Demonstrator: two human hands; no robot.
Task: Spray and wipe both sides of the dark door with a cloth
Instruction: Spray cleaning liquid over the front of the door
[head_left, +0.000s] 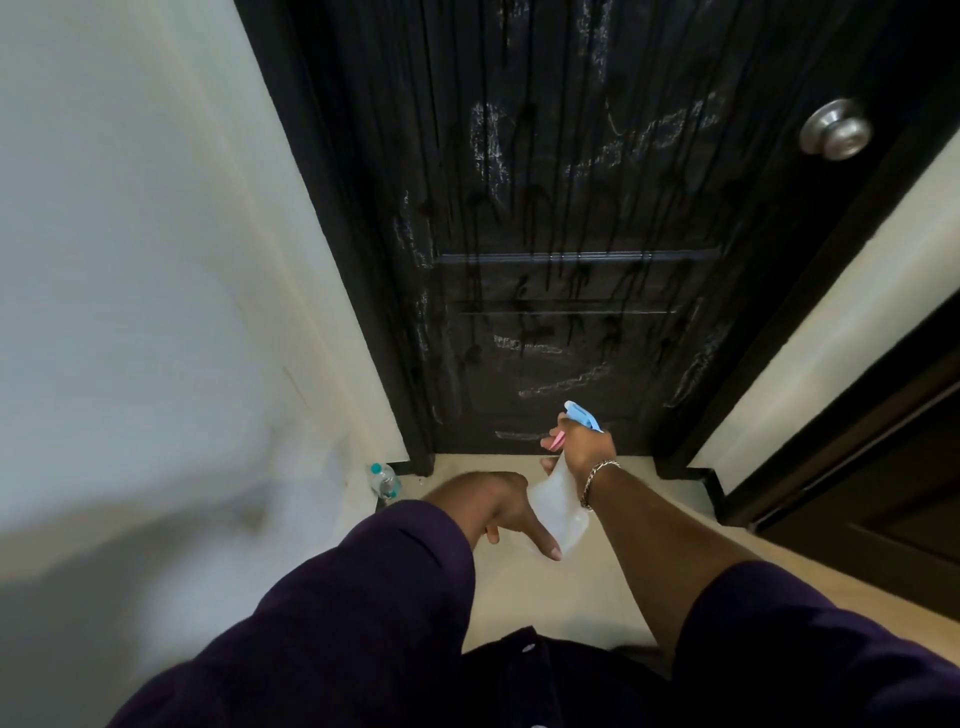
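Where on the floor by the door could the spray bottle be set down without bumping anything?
Bare floor lies along the foot of the dark door, right of the right hand gripping the spray bottle, up to the right-hand door frame. More bare floor sits below both hands. The left corner is crowded: a small water bottle stands there. The left hand hangs open.

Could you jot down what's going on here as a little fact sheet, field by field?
door: dark door, shut, streaked with drips and whitish smears
knob: round metal knob near the door's right edge
right hand: right hand grips a spray bottle, blue nozzle towards the door's lower part
left hand: left hand holds nothing, fingers pointing down
cloth: none in view
floor: pale floor; a small water bottle stands by the left wall
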